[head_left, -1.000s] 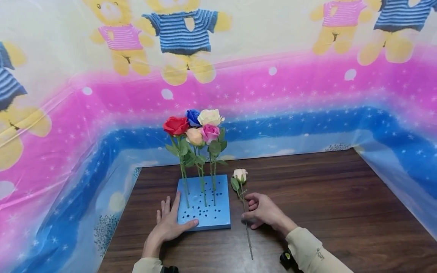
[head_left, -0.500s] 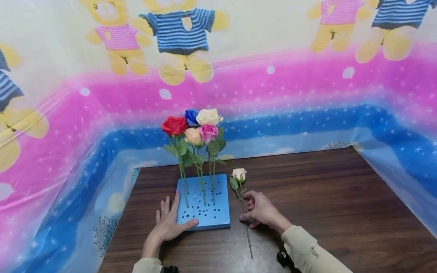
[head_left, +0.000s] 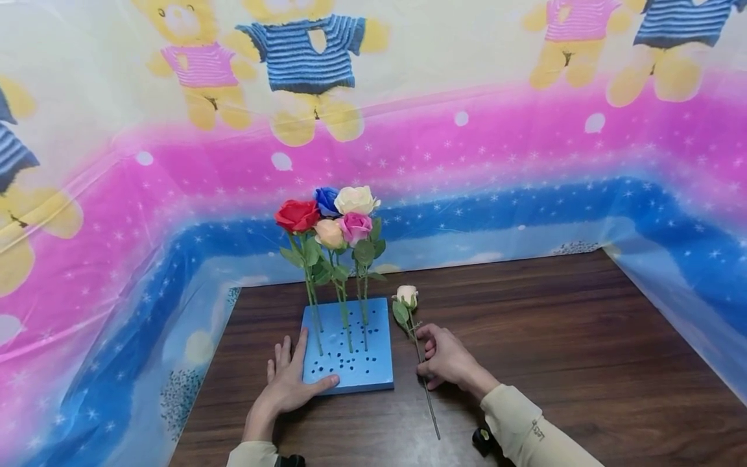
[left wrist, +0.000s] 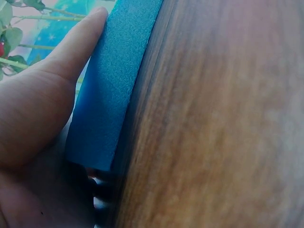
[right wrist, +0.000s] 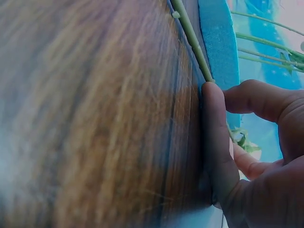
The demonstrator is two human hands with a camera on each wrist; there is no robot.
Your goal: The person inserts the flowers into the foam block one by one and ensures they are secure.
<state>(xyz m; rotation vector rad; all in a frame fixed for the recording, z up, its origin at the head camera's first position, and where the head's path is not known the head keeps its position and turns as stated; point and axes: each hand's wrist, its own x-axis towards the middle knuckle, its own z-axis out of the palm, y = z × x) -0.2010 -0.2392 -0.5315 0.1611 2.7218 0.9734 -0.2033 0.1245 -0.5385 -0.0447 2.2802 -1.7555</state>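
My left hand rests on the left front corner of a blue foam block, thumb on its top and fingers spread along its side. To the right of the block, my right hand pinches the stem of a pale cream rose between thumb and fingers, low over the table. In the right wrist view, the rose stem runs up from the fingertips. Standing upright in the block are a red rose, a blue rose, a cream rose, a peach rose and a pink rose.
Several small holes dot the block's top. Dark wood tabletop stretches away to the right. A cloth backdrop printed with teddy bears hangs behind and at both sides of the table.
The pinched rose has turned a little: its lower stem end has swung right and its bloom slightly left. My left hand stays in place on the block.
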